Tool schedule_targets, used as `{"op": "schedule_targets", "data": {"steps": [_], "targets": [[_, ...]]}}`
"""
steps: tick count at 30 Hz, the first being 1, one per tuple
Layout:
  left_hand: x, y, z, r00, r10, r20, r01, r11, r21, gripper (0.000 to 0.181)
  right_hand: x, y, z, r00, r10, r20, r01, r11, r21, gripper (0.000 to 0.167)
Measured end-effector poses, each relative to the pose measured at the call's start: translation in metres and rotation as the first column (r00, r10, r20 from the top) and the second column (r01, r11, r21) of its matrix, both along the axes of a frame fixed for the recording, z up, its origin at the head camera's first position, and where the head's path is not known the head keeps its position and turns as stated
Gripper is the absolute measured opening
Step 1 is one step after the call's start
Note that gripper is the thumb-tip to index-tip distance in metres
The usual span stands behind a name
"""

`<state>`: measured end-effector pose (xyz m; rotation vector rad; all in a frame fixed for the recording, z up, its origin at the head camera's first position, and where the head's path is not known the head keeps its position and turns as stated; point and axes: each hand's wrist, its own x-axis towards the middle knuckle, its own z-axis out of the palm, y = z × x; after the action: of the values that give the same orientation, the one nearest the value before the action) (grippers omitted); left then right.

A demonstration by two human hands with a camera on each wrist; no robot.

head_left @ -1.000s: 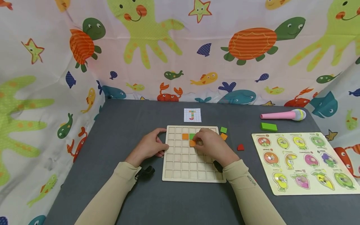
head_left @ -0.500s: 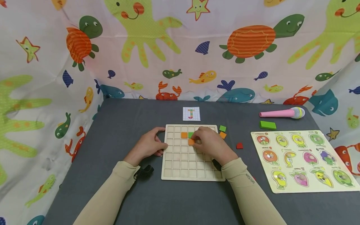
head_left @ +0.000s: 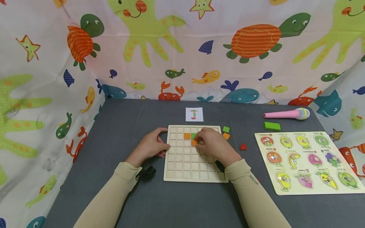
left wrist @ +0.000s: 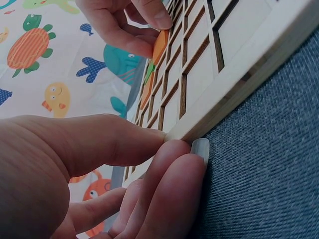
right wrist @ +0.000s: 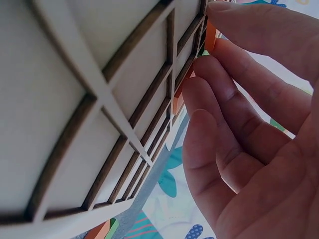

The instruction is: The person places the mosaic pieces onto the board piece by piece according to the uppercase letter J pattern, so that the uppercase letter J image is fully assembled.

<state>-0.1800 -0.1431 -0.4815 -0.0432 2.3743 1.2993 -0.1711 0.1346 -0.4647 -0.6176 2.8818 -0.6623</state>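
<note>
A wooden grid board (head_left: 182,164) lies on the table. My left hand (head_left: 149,144) holds its left edge, thumb (left wrist: 119,139) against the rim and curled fingers (left wrist: 174,194) close beneath the thumb. Over the board's upper middle, my right hand (head_left: 215,144) pinches an orange square block (left wrist: 160,46) between thumb and fingertips. A green block (head_left: 193,136) and another orange block (head_left: 187,136) sit in neighbouring cells. My right hand hides the cells under it in the head view; another orange block (right wrist: 178,99) shows below its fingertips in the right wrist view.
A pattern card (head_left: 194,114) lies behind the board. Beside its right edge are a loose green block (head_left: 226,129), an orange block (head_left: 226,136) and a red piece (head_left: 243,147). Farther right lie a fruit puzzle board (head_left: 309,161), a green bar (head_left: 272,126) and a pink toy microphone (head_left: 285,114).
The whole head view has shifted slightly. Both hands keep almost the same place at the board, the right still at the orange block.
</note>
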Motion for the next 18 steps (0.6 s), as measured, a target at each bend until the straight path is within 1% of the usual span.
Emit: {"op": "schedule_targets", "data": {"steps": [5,9,14,18], "targets": [[0.0004,-0.0003,-0.0011,1.000,-0.006,-0.006,0.006,1.000,-0.005,0.078,0.0000,-0.0002,-0.0003,1.000,-0.001,-0.001,0.001,1.000,0.001,0.020],[0.0011,-0.0005,-0.0001,1.000,-0.007,-0.007,0.007,1.000,0.000,0.078,0.0001,0.0002,0.0005,1.000,-0.008,0.009,0.008,1.000,0.006,0.020],[0.0015,-0.0004,0.0016,1.000,-0.005,0.002,0.005,1.000,0.008,0.079,0.0009,0.0004,0.0020,1.000,-0.020,0.014,0.020,1.000,-0.001,0.018],[0.0009,-0.0003,0.0011,1.000,-0.005,0.008,0.005,1.000,0.002,0.079,0.0004,0.0024,0.0005,1.000,-0.018,0.012,0.018,1.000,-0.013,0.018]]}}
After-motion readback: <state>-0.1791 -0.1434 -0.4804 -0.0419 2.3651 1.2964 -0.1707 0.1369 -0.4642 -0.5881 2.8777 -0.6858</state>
